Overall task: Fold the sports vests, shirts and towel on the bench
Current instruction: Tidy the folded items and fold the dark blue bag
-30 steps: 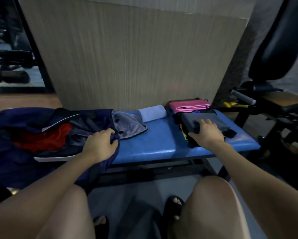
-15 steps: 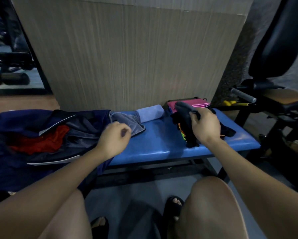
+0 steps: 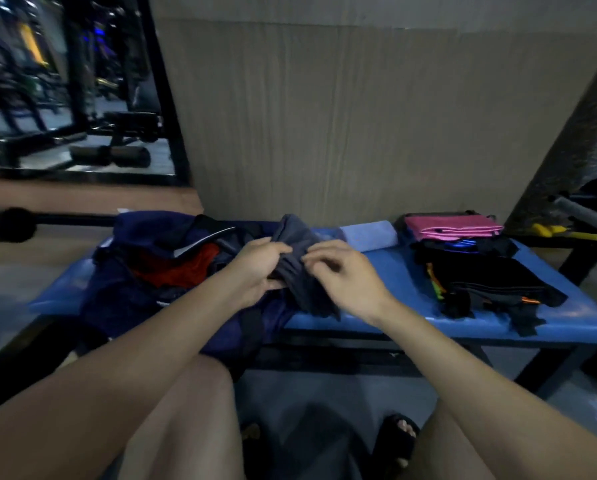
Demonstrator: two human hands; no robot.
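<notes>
Head view: grey garment [image 3: 299, 268] bunched, creased between hands.

A gym: padded bench [image 3: 394, 271], weight machines [image 3: 48, 98].

Bare blue tabletop [image 3: 387, 271] strip open between grey garment [image 3: 297, 268] and black folded stack [image 3: 480, 275]; grip could pass there. Left part of tabletop covered by heap of navy and red clothes [image 3: 165, 258], spilling over front edge. Rolled pale blue towel [image 3: 368, 234] lies at back, just beside pink folded stack [image 3: 451, 226]. Beige wall panel [image 3: 359, 116] closes off rear. Both hands, left hand [image 3: 255, 271] and right hand [image 3: 342, 275], occupy centre, on grey garment. Metal bar [image 3: 584, 213] juts in at far right.
</notes>
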